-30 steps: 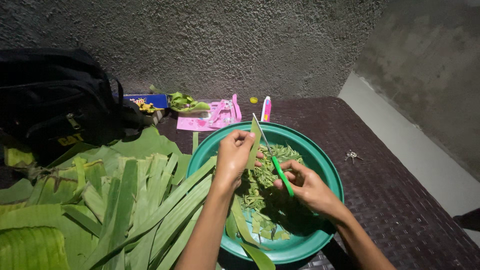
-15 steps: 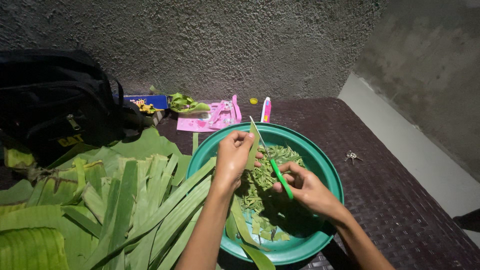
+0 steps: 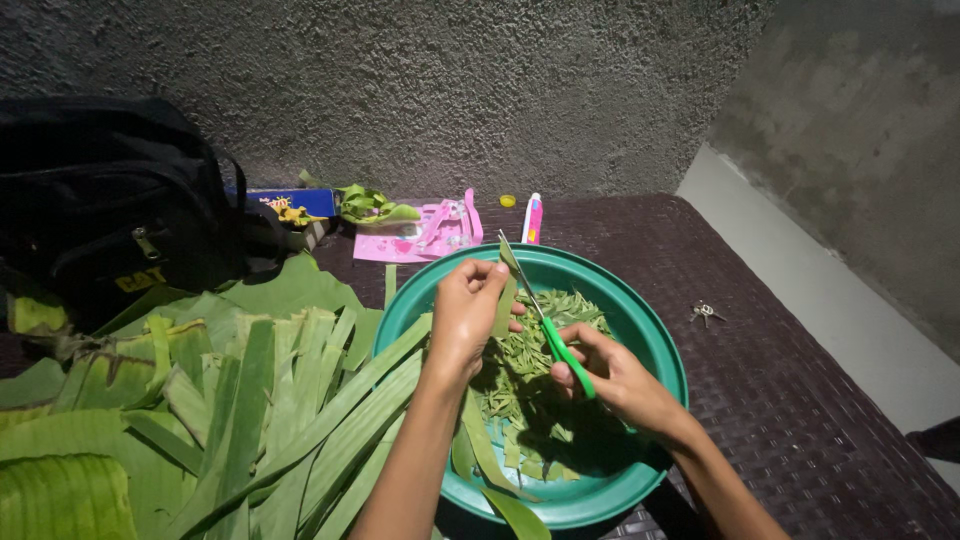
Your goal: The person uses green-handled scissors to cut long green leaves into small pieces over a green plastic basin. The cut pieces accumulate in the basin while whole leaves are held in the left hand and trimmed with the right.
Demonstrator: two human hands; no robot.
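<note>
My left hand (image 3: 466, 315) pinches a long green leaf strip (image 3: 506, 300) upright over a round green basin (image 3: 660, 350). Green-handled scissors (image 3: 562, 347) are gripped in my right hand (image 3: 615, 378), their blades meeting the strip near its top. Several small cut leaf pieces (image 3: 520, 375) lie heaped inside the basin below both hands. The strip's lower end trails down over the basin's near rim.
A pile of long leaf strips (image 3: 250, 420) and broad leaves covers the table's left side. A black bag (image 3: 110, 200) stands at the back left, beside a blue box (image 3: 290, 203), pink packaging (image 3: 420, 235) and a small tube (image 3: 532, 218). Keys (image 3: 705, 312) lie on the woven dark tabletop (image 3: 800, 400) at right.
My right hand has shifted slightly down and toward me, and the scissors now sit lower against the strip. The left hand has barely moved.
</note>
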